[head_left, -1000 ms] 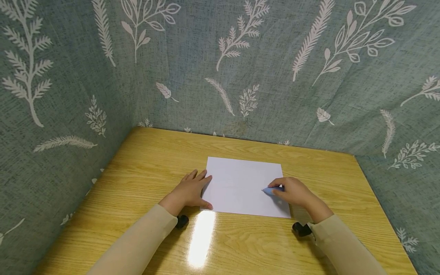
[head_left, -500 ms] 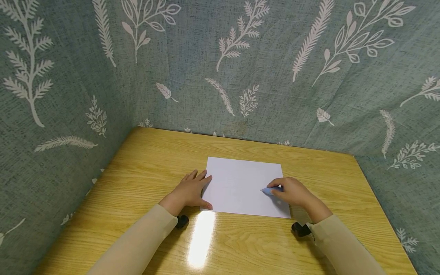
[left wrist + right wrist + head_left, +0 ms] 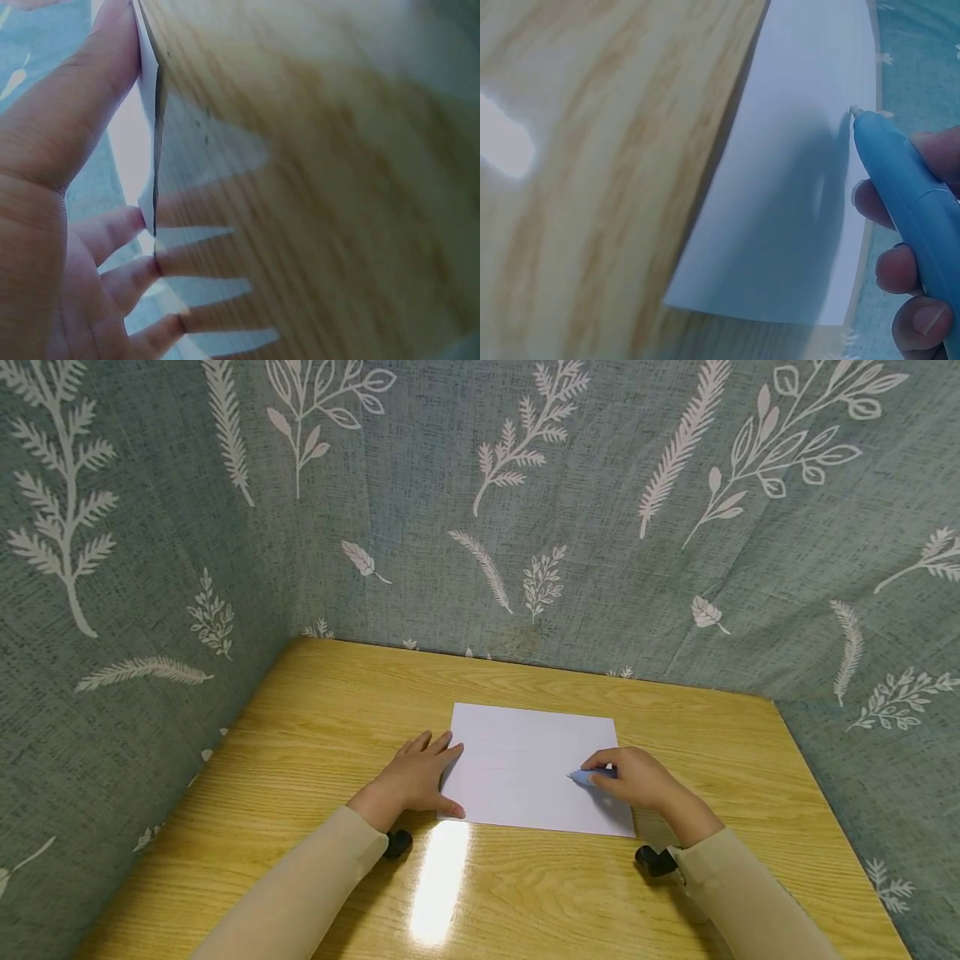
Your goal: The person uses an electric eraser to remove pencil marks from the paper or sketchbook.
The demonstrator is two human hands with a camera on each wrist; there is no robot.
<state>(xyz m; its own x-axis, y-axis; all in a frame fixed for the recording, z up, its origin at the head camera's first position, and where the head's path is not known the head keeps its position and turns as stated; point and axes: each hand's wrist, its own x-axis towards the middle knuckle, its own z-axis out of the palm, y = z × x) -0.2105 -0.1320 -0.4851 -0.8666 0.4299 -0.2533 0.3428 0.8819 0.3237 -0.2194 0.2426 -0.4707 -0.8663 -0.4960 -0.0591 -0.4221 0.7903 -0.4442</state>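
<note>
My right hand (image 3: pixel 637 777) gripped the blue pen (image 3: pixel 597 777) near the sheet's (image 3: pixel 525 802) 3 o'clock; left hand (image 3: pixel 412 777), fingers spread, rested at 9. Faint lines (image 3: pixel 501 768) showed; mostly unmarked, probably early.

A: What stands round you?
B: Grey-green fabric (image 3: pixel 420 510), coarse weave, white leaf print (image 3: pixel 228 431). Back wall (image 3: pixel 630 610) spans your far side, lightly creased. Left wall (image 3: pixel 150 735) meets it at a corner, reads darker. Right wall (image 3: pixel 840 760) flanks your other side.
A: Surface before you?
B: Table top (image 3: pixel 337 693), yellow-brown wood grain, glossy. Far edge runs along the back wall, slanting slightly down to the right in your head view.
A: Your light?
B: Bright white glare (image 3: pixel 441 881) on the table's near part; glare shows in your right wrist view too. Lamp or window, you can't tell from here.
</note>
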